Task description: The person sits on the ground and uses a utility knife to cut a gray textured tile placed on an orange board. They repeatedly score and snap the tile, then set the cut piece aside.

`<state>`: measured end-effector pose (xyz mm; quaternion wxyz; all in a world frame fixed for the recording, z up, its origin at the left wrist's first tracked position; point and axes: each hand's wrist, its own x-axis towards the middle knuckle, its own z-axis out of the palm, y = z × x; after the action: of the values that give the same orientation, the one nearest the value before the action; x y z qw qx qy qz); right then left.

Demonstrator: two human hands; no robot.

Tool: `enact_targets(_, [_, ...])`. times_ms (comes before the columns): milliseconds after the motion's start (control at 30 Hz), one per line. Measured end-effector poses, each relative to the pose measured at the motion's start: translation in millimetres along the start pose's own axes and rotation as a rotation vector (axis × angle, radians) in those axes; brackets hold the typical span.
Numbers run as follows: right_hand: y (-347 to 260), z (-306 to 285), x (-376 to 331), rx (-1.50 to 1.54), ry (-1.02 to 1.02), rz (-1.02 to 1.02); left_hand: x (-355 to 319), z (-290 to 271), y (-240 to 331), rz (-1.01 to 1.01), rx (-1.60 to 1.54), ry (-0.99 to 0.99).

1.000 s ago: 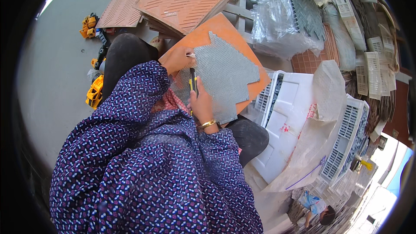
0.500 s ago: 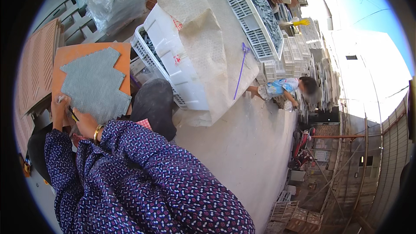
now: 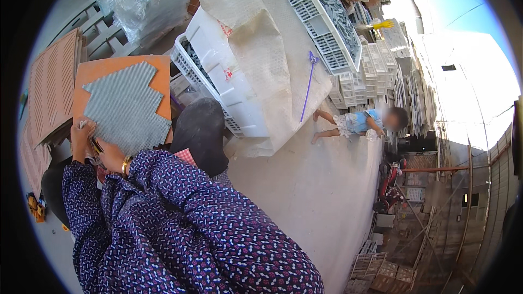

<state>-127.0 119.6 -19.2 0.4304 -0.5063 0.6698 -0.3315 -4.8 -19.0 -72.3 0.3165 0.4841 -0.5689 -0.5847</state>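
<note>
A grey-green sheet with stepped edges and a fine mesh-like surface lies on an orange board over my lap. My left hand is closed at the left edge of the board, with a small whitish thing at the fingertips that I cannot make out. Close beside it, at the sheet's lower edge, my right hand is closed around a slim black-and-yellow tool. Its tip and kind are hidden.
Patterned pinkish panels are stacked at the left. White crates of grey-green pieces stand ahead, one partly under a pale sheet. A purple stick leans there. A barefoot person stands to the right.
The view has shifted slightly, so the board and both hands appear a little farther right. The person at the right has moved farther right. My hands keep nearly the same pose.
</note>
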Motion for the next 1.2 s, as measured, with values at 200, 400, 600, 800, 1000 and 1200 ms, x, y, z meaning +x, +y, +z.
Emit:
enact_targets(200, [-39.7,-4.2,-19.0,-0.085,-0.304,-0.005,-17.1,-22.5,49.5,-0.049,0.131,0.269])
enact_targets(400, [-14.3,-34.4,-13.8,0.011,-0.3,0.064,-26.9,-27.1,70.6,-0.041,-0.091,0.313])
enact_targets(600, [-30.9,-72.2,1.5,0.091,-0.159,0.123,-64.9,-14.1,63.9,-0.235,0.177,0.338])
enact_targets(800, [-33.8,-60.4,8.2,-0.607,-0.298,-0.382,-98.8,25.1,28.3,-0.256,0.482,0.415])
enact_targets(1000, [-39.8,-50.6,7.7,-0.813,-0.304,-0.357,-99.2,27.4,51.2,-0.285,0.381,0.372])
enact_targets(1200, [-38.2,-41.6,12.9,-0.822,-0.25,-0.391,-82.6,22.4,41.2,-0.165,0.473,0.333])
